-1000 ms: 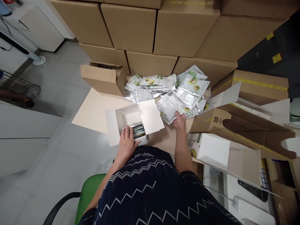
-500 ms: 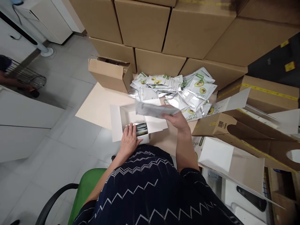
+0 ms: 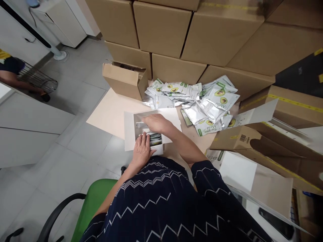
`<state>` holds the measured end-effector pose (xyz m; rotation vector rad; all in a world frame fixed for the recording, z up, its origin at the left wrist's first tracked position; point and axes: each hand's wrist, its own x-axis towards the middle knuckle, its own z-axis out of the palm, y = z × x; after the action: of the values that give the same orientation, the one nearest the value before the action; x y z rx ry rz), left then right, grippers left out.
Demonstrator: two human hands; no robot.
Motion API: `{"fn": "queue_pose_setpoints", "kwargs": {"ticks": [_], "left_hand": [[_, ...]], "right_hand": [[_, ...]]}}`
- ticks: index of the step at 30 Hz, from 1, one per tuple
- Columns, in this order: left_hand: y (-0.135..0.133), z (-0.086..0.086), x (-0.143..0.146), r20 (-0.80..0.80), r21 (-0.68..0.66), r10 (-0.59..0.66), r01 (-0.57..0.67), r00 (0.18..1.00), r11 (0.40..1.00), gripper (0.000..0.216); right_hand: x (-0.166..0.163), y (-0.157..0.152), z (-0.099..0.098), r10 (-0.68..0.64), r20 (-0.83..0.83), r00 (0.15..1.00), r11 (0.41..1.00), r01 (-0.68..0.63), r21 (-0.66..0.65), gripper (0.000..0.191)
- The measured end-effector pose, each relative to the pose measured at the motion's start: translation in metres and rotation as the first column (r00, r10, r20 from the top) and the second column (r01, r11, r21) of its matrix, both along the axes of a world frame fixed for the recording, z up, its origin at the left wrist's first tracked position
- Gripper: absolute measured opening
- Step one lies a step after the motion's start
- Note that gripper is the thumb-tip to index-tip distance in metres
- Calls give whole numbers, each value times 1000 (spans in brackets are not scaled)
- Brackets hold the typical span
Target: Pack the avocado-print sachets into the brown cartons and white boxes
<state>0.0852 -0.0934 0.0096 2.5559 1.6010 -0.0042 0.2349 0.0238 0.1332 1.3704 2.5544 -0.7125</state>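
Note:
An open white carton (image 3: pixel 130 132) lies on the pale tabletop (image 3: pixel 108 112) in front of me, with several sachets standing in its near end. My left hand (image 3: pixel 142 151) rests on the carton's near edge, fingers laid flat against the packed sachets (image 3: pixel 155 138). My right hand (image 3: pixel 157 122) reaches over the carton, fingers closed on a silver sachet (image 3: pixel 141 118) that hangs inside the box. A heap of silver avocado-print sachets (image 3: pixel 202 101) lies behind and to the right.
Stacked brown cardboard boxes (image 3: pixel 174 37) wall the back. A small open brown box (image 3: pixel 124 79) stands at the table's far left. Flattened cartons (image 3: pixel 264 144) and a white printed box (image 3: pixel 232 168) crowd the right. A green chair (image 3: pixel 97 203) is under me. Another person's arm (image 3: pixel 15 79) shows far left.
My right hand picked a sachet from the heap, carried it leftward and brought it down into the white carton. My left hand stayed on the carton's near edge.

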Motion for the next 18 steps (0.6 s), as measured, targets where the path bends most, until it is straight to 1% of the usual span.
{"fn": "queue_pose_setpoints", "kwargs": {"ticks": [2,4,7,10,12,14,16,18], "left_hand": [[-1,-1,-1,12,-4,2,-2,1000,1000,84],[-1,-2,-1,20,-5,3,-3,1000,1000,84],[-1,-1,-1,13,-6,5,-5,1000,1000,82],[-1,1,0,1,-7,3,-3,1000,1000,81],[-1,3,0,5,-11,-2,2,1000,1000,80],[-2,4,0,19,-16,5,-5,1000,1000,79],[-2,5,0,37,-19,19,-18,999,1000,79],[-2,6,-1,55,-16,24,-24,998,1000,79]], "right_hand": [[-4,3,-4,36,29,999,998,-35,-46,33],[-8,9,-13,67,56,996,993,-61,-100,31],[-12,21,-36,137,47,989,976,-127,-177,30],[-14,32,-63,187,-12,982,954,-185,-234,32],[-13,36,-80,170,-28,985,945,-171,-279,37],[-12,38,-92,139,-35,990,927,-143,-346,46],[-9,39,-99,93,-61,994,893,-110,-436,59],[-8,41,-102,12,-91,996,841,-60,-538,69]]}}
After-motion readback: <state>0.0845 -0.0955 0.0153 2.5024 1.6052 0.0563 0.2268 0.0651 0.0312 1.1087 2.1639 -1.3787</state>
